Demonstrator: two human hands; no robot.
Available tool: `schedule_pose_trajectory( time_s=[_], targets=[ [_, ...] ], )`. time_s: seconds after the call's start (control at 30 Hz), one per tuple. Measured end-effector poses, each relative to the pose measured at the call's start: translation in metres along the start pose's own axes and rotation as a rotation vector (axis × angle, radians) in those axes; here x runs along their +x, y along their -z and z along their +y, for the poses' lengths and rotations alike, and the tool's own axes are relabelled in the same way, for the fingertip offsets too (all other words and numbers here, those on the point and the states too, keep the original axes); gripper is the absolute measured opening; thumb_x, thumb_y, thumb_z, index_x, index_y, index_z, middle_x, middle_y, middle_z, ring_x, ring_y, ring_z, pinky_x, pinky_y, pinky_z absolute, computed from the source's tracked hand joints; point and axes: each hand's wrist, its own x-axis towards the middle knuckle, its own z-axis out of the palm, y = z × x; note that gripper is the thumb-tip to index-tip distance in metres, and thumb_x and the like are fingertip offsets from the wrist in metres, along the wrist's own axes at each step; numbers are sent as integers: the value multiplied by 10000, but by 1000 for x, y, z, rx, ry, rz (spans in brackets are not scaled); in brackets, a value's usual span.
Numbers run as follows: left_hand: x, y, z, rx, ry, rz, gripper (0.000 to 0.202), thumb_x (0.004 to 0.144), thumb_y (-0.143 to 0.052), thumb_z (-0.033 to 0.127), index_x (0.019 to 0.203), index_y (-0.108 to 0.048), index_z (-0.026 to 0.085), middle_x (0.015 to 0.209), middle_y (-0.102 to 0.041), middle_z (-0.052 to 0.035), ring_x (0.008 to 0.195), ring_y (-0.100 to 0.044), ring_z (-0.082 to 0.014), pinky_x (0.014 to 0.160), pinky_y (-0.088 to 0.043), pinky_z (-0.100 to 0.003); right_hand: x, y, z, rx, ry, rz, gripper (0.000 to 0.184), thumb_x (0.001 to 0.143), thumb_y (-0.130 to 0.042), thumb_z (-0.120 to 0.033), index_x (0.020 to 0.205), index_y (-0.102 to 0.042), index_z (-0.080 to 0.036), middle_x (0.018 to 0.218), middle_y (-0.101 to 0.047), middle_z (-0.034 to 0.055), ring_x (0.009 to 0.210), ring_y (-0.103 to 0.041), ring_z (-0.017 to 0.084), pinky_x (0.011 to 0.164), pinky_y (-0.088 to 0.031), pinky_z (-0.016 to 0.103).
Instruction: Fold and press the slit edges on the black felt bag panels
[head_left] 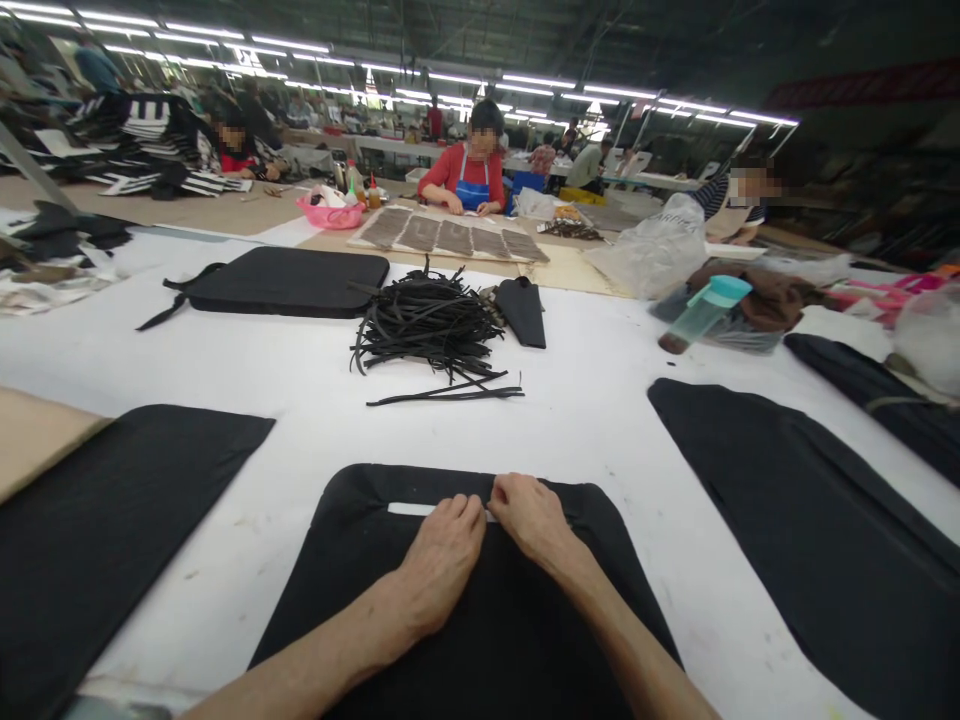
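A black fabric panel [525, 610] with rounded far corners lies in front of me on the white table. Along its far edge runs a narrow white strip [409, 509], partly covered by my hands. My left hand [446, 550] is closed, its bent fingers at the strip's middle. Just right of it, almost touching, my right hand [531, 515] is closed in a pinch at the strip, near the panel's far edge. Both sets of fingertips are mostly hidden. Beyond the panel lie a heap of thin black straps [427, 320] and a few loose straps [450, 394].
Black panels lie to the left [127, 520] and right [810, 510]. A padded black piece [289, 282] and a small dark template-like piece [523, 312] flank the heap. A teal-lidded bottle [705, 312] tilts at right. Across the table, a person in red [465, 175] works.
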Motion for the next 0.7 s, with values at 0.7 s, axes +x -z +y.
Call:
schedule_pose_trajectory(
  time_s=[0.7],
  targets=[
    [2,-21,3,92,-16,78,482,733,-394,-2,1211,-450,41,1183,-504,-161,1054,-459,-245,948,-368,-382,-35,-2,88,-2,141,195,150,875,-435,-228,776,-545,-206,838,-555,10,824,-495,151,742,-360,254]
  ],
)
